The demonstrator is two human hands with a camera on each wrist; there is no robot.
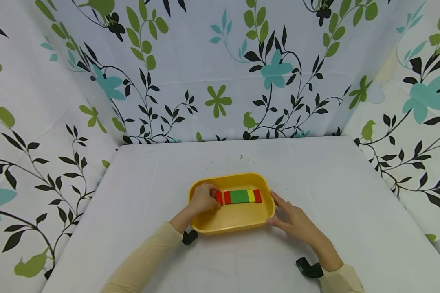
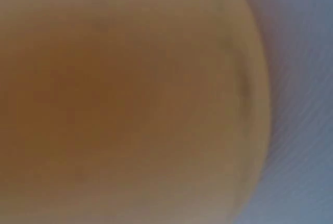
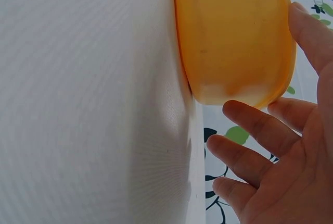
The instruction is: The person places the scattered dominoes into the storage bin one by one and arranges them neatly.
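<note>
A yellow plastic tray (image 1: 229,223) stands on the white table, with a row of flat coloured blocks inside. My left hand (image 1: 203,198) reaches over the tray's left rim and pinches the leftmost red block (image 1: 219,198) between thumb and fingers. A narrow gap parts it from another red block (image 1: 227,197); green blocks (image 1: 239,196), a yellow block (image 1: 251,196) and a further red block (image 1: 257,195) follow to the right. My right hand (image 1: 295,219) is at the tray's right end, fingers spread and fairly straight, thumb and a fingertip against its wall (image 3: 234,36).
White cloth covers the table (image 1: 161,171). Leaf-patterned curtains (image 1: 220,73) hang behind it and at both sides. Black wrist-camera pieces (image 1: 309,268) sit below both wrists. Only a blurred yellow-brown surface (image 2: 130,99) fills most of the left wrist view.
</note>
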